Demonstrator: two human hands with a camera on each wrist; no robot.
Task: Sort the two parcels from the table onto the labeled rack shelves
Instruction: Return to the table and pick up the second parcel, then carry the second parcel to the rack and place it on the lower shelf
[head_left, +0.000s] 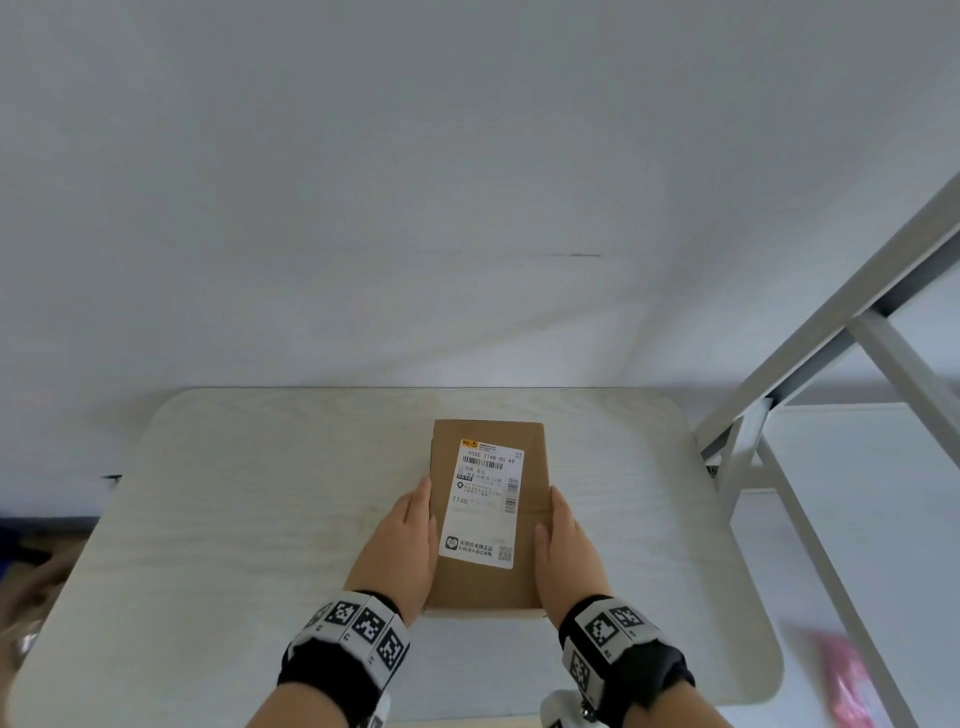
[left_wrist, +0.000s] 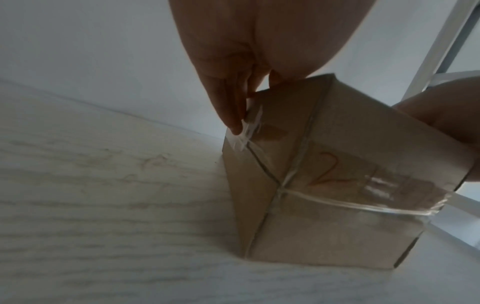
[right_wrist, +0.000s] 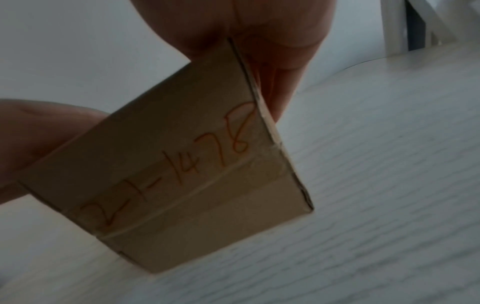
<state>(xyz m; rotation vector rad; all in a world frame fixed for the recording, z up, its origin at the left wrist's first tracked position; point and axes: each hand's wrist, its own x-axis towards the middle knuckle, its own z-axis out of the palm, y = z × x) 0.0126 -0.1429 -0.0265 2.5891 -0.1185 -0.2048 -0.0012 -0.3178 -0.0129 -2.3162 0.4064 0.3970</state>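
Observation:
One brown cardboard parcel (head_left: 485, 587) with a white shipping label lies lengthways in the middle of the pale table (head_left: 234, 519). My left hand (head_left: 405, 535) presses flat against its left side and my right hand (head_left: 569, 545) against its right side. Fingers point forward and straight, and the thumbs rest along the top edges. In the left wrist view the fingers (left_wrist: 228, 107) run straight down the parcel (left_wrist: 311, 216), which touches the tabletop. In the right wrist view the parcel (right_wrist: 182, 185) shows "2-1-1478" in orange on its near end, under my right hand (right_wrist: 272, 30).
A grey metal rack (head_left: 831, 322) stands right of the table, with a white shelf board (head_left: 857, 467) at about table height. A blurred pink thing (head_left: 849, 675) lies low on the right. A bare white wall rises behind the table.

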